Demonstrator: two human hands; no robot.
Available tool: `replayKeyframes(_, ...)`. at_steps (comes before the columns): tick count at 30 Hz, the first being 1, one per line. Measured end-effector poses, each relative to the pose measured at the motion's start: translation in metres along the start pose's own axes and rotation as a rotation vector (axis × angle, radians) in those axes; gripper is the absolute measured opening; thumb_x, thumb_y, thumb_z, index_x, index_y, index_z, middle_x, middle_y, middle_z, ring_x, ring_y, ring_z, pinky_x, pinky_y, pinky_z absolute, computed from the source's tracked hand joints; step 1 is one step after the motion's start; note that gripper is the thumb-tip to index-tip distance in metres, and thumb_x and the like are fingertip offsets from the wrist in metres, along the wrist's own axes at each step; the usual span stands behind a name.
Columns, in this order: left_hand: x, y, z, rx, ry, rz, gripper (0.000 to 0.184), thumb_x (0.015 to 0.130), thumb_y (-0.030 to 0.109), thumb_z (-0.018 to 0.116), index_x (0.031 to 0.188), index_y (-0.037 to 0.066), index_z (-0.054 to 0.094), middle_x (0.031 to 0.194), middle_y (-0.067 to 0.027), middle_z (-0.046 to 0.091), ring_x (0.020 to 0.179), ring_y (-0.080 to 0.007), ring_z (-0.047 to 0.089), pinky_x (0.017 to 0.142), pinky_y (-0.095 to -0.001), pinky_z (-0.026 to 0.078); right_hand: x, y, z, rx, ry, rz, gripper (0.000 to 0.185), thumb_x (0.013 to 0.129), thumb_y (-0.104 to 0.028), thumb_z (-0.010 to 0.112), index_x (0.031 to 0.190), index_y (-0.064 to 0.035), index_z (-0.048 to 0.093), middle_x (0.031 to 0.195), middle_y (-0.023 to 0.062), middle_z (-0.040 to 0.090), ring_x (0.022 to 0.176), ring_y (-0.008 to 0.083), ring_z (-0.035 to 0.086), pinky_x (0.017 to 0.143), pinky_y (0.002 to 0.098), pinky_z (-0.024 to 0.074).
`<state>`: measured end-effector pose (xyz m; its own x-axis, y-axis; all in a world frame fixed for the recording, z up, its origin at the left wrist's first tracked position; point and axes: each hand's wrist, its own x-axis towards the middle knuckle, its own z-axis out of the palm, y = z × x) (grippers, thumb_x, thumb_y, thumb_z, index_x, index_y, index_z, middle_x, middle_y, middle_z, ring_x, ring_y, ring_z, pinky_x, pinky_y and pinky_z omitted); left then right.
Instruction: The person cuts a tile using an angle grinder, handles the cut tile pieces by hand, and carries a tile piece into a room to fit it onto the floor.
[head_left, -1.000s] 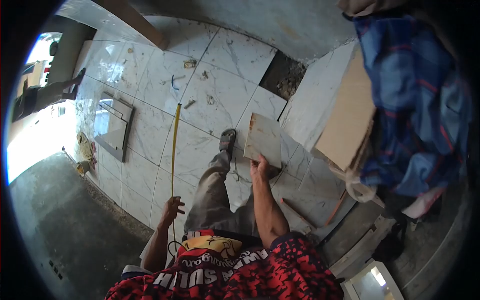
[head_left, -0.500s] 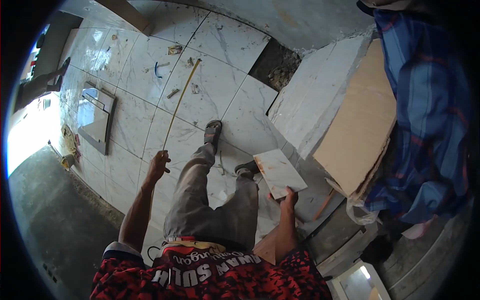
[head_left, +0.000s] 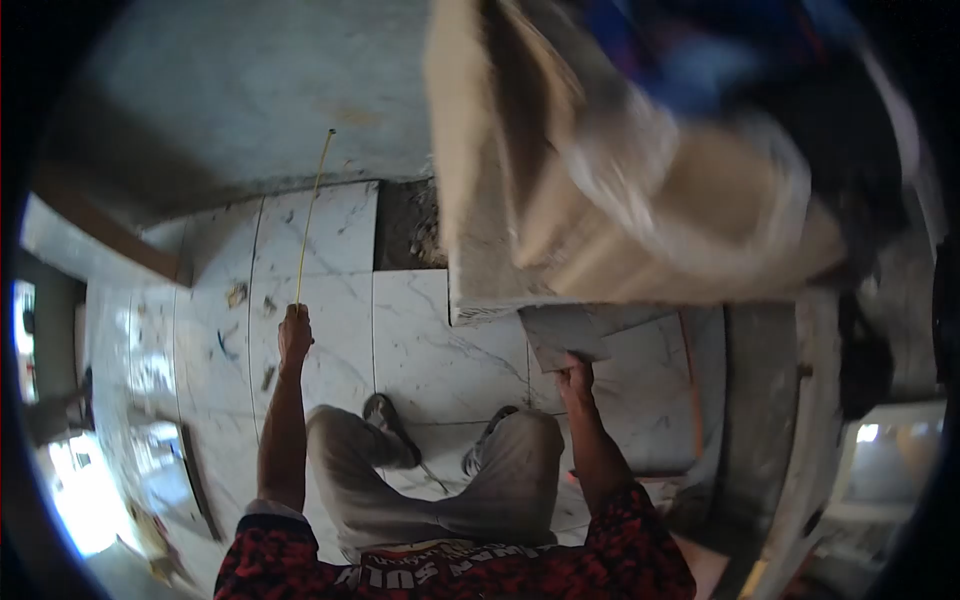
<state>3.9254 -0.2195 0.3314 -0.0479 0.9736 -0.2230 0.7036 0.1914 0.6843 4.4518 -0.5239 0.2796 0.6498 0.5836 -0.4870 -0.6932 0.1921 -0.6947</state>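
My left hand point(head_left: 295, 334) is closed around the near end of a tape measure. Its thin yellow blade point(head_left: 308, 225) stretches away from me over the floor tiles, its tip level with the wall. In my right hand point(head_left: 574, 376) the fingers grip the near edge of a cut piece of tile point(head_left: 556, 338), now shaded grey. That piece lies tilted under the lower edge of a cardboard-topped block, and I cannot tell whether it touches it. The tape's case is hidden in my left fist.
Cardboard point(head_left: 470, 150) and blurred plastic wrapping point(head_left: 640, 190) overhang at upper right. A bare rubble gap point(head_left: 408, 225) breaks the marbled floor tiles point(head_left: 430, 325) beside the wall point(head_left: 250, 100). Stacked tiles point(head_left: 165, 465) lie at left, a framed panel point(head_left: 890, 460) at right.
My view has swung right and nearer the wall. The tape blade now points more upright. The tile piece has moved away from my body, toward the block. Both hands keep their holds.
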Motion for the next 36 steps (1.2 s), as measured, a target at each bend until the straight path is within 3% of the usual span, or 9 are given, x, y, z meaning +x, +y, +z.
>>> replayKeyframes(6,0.036,0.004,0.056,0.186,0.045,0.120,0.036,0.101,0.038,0.042,0.103,0.005,0.057,0.075,-0.0165,0.066,0.059,-0.0330,0.067,0.056,-0.0455,0.054,0.039,0.062,-0.046,0.062,0.080,0.118,0.039,0.084,-0.001,0.065,0.121,-0.0076,0.054,0.114,0.0089,0.061,0.107,0.0278,0.060,0.092,0.0436,0.0507)
replayKeyframes(8,0.051,0.000,0.069,0.190,0.035,0.140,0.037,0.101,0.038,0.042,0.105,0.005,0.057,0.078,-0.0168,0.067,0.059,-0.0323,0.067,0.056,-0.0444,0.054,0.051,0.078,-0.050,0.007,-0.002,0.155,0.042,0.082,-0.007,0.067,0.121,-0.0132,0.053,0.112,0.0062,0.059,0.102,0.0232,0.061,0.087,0.0392,0.0517)
replayKeyframes(16,0.077,-0.026,0.102,0.128,0.047,0.148,0.042,0.100,0.040,0.042,0.113,0.003,0.058,0.088,-0.0153,0.070,0.056,-0.0278,0.067,0.055,-0.0406,0.055,0.087,0.157,-0.078,0.190,-0.154,0.092,0.047,0.082,0.001,0.064,0.124,-0.0145,0.050,0.116,0.0064,0.058,0.108,0.0259,0.059,0.091,0.0436,0.0509)
replayKeyframes(21,0.097,-0.029,0.096,-0.075,0.051,0.207,0.046,0.101,0.041,0.043,0.114,-0.001,0.057,0.090,-0.0159,0.069,0.056,-0.0231,0.066,0.045,-0.0330,0.055,0.099,0.175,-0.066,0.284,-0.169,0.026,0.048,0.082,0.005,0.062,0.125,-0.0118,0.048,0.120,0.0073,0.056,0.112,0.0265,0.058,0.094,0.0446,0.0502)
replayKeyframes(24,0.107,-0.041,0.086,-0.227,0.012,0.231,0.043,0.100,0.039,0.046,0.117,0.001,0.057,0.095,-0.0141,0.069,0.067,-0.0215,0.068,0.046,-0.0293,0.057,0.128,0.200,-0.079,0.286,-0.164,0.090,0.049,0.082,0.005,0.062,0.125,-0.0122,0.048,0.120,0.0069,0.056,0.113,0.0267,0.057,0.097,0.0451,0.0493)
replayKeyframes(26,0.110,-0.046,0.082,-0.255,0.020,0.237,0.042,0.100,0.039,0.048,0.118,0.002,0.057,0.095,-0.0127,0.069,0.067,-0.0216,0.068,0.048,-0.0300,0.057,0.136,0.198,-0.070,0.156,-0.332,-0.073,0.050,0.080,0.005,0.063,0.124,-0.0137,0.049,0.118,0.0057,0.057,0.113,0.0253,0.058,0.096,0.0438,0.0498)
replayKeyframes(29,0.106,-0.048,0.075,-0.296,0.048,0.222,0.041,0.097,0.037,0.052,0.122,0.006,0.057,0.099,-0.0092,0.070,0.064,-0.0195,0.067,0.046,-0.0294,0.054,0.169,0.205,-0.046,0.358,-0.187,0.071,0.050,0.079,0.005,0.063,0.124,-0.0142,0.050,0.115,0.0049,0.058,0.110,0.0239,0.059,0.092,0.0429,0.0514)
replayKeyframes(31,0.082,-0.036,0.065,-0.223,-0.045,0.196,0.044,0.100,0.047,0.047,0.124,0.010,0.051,0.101,-0.0132,0.071,0.050,-0.0140,0.063,0.031,-0.0224,0.029,0.213,0.226,-0.040,0.326,-0.222,0.063,0.051,0.079,0.005,0.063,0.125,-0.0140,0.050,0.116,0.0052,0.059,0.109,0.0229,0.059,0.089,0.0422,0.0520)
replayKeyframes(36,0.037,0.000,0.050,-0.187,-0.016,0.208,0.045,0.101,0.045,0.045,0.123,0.006,0.050,0.102,-0.0131,0.071,0.047,-0.0105,0.060,0.031,-0.0202,0.027,0.260,0.205,0.025,0.171,-0.290,0.030,0.059,0.079,0.000,0.065,0.133,-0.0175,0.048,0.117,0.0044,0.059,0.110,0.0221,0.057,0.080,0.0395,0.0509)
